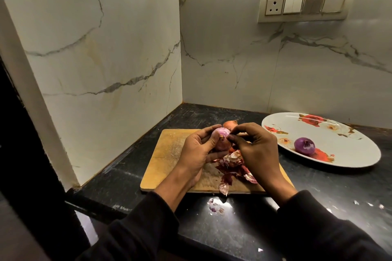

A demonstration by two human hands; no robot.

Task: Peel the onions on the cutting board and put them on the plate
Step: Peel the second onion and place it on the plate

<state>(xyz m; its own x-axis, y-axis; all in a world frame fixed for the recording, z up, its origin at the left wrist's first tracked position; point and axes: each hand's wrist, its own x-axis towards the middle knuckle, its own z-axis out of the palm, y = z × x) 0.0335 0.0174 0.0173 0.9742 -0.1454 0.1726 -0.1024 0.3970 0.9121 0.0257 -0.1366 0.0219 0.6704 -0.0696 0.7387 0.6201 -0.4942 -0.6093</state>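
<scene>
My left hand (196, 150) grips a pale pink onion (220, 136) above the wooden cutting board (167, 154). My right hand (254, 148) pinches the onion's skin at its right side with thumb and fingertips. An unpeeled orange-brown onion (230, 124) lies on the board's far edge, partly hidden behind my hands. A heap of loose onion skins (231, 165) covers the board's near right part. A peeled purple onion (304, 144) rests on the white oval plate (350, 150) with red flowers, to the right of the board.
The board and plate sit on a black stone counter (328, 188) in a corner of marble walls. Skin scraps (215, 205) lie on the counter before the board. A socket and switch panel (305, 4) is on the back wall.
</scene>
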